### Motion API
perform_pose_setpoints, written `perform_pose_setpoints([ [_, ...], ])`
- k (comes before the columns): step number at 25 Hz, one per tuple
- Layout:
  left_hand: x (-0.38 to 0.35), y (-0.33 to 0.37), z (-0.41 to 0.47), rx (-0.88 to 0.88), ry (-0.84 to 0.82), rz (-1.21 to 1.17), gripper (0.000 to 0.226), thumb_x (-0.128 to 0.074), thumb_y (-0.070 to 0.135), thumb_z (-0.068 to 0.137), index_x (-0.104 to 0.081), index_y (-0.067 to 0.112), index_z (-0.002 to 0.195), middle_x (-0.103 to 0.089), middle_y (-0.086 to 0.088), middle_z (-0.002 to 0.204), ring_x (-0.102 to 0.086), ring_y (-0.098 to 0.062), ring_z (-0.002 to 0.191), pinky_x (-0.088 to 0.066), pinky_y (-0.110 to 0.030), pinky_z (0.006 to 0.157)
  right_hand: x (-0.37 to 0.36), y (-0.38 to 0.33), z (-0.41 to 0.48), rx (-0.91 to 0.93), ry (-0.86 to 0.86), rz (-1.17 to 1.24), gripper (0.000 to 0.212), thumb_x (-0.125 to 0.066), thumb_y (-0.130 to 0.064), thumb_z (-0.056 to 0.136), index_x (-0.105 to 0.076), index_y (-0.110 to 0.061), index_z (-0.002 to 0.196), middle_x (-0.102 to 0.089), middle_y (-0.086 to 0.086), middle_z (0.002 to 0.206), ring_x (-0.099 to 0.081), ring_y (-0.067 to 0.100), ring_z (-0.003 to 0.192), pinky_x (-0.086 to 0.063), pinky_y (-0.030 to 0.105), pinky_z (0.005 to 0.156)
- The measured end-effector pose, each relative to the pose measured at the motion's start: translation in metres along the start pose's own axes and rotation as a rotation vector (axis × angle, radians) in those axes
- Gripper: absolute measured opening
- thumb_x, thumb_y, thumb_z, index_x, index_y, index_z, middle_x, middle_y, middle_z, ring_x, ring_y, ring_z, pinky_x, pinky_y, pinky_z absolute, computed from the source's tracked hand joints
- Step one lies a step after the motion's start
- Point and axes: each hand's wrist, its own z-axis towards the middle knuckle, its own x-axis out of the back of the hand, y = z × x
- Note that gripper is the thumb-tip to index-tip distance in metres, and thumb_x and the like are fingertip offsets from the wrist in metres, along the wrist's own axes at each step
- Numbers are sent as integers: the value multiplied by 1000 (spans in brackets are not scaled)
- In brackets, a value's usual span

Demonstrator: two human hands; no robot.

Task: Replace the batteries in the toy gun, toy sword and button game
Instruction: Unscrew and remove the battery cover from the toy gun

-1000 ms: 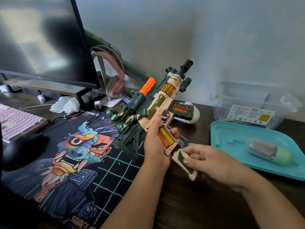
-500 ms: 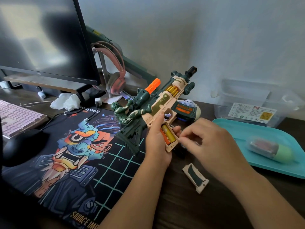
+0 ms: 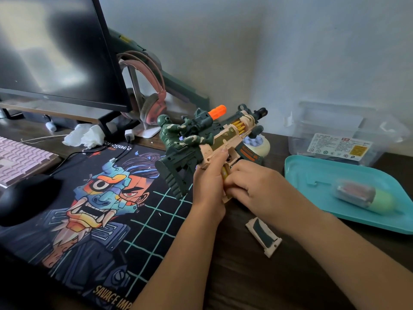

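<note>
The green and tan toy gun with an orange tip is tilted above the desk. My left hand grips its handle from the left. The handle's battery compartment is open, and a yellow-orange battery shows inside it. My right hand has its fingers curled at that compartment and pinches the battery. The compartment's tan and green cover lies loose on the desk below my right wrist. The round white button game sits behind the gun, partly hidden. A dark green long toy leans on the wall behind the headphones.
At right, a teal tray carries a capsule-shaped case, with a clear plastic box behind it. A printed desk mat, black mouse, pink keyboard, monitor, headphones and crumpled tissue fill the left.
My right hand laid the cover on the desk and moved up to the open compartment, where it now pinches the battery. The gun has turned, with its stock swung toward me.
</note>
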Motion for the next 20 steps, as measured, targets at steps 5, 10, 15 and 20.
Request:
perform_pose_setpoints([
  [5,-1,1,-2,-3,-15,33,15,-67,24,91,-77,13,96,-75,-8,89,-70,-20,82,-53,-29,64,7,3,6,47,-75,-53,4,-67,-13,82,-69,-14,86,-62,1,87,-60,15,78,-46,22,69],
  [10,-1,3,-5,-14,-14,73,12,-68,23,90,-77,17,84,-75,-6,85,-70,-19,83,-54,-32,73,7,1,11,22,-105,-43,6,-67,-12,83,-65,-11,88,-60,3,92,-58,17,81,-40,23,68],
  [15,3,3,-2,36,-22,93,9,-70,25,88,-77,19,86,-77,-7,91,-71,-20,85,-55,-32,71,6,5,18,183,-145,-182,15,-74,-12,77,-62,-9,85,-61,7,86,-61,21,71,-52,30,59],
  [20,4,3,5,11,-28,74,13,-70,29,88,-77,18,91,-74,-2,84,-68,-20,82,-50,-29,66,5,3,11,377,-1,-301,18,-81,-6,68,-64,-9,75,-60,5,71,-56,17,58,-51,27,48],
])
